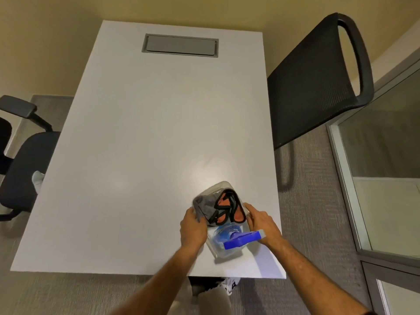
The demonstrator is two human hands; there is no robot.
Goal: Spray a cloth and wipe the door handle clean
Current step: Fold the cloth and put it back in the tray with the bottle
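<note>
Cloth [205, 204], grey and crumpled, is lying in a clear plastic bin [221, 185] near the lower right of the frame, beside an orange cloth [223, 202] edged in black; the bin's long axis is running from lower right toward upper left on the smooth white table [147, 133]; a blue-headed spray bottle [241, 239] is lying across its near end; the left hand [192, 226] and right hand [261, 221] are gripping the bin's sides.
</note>
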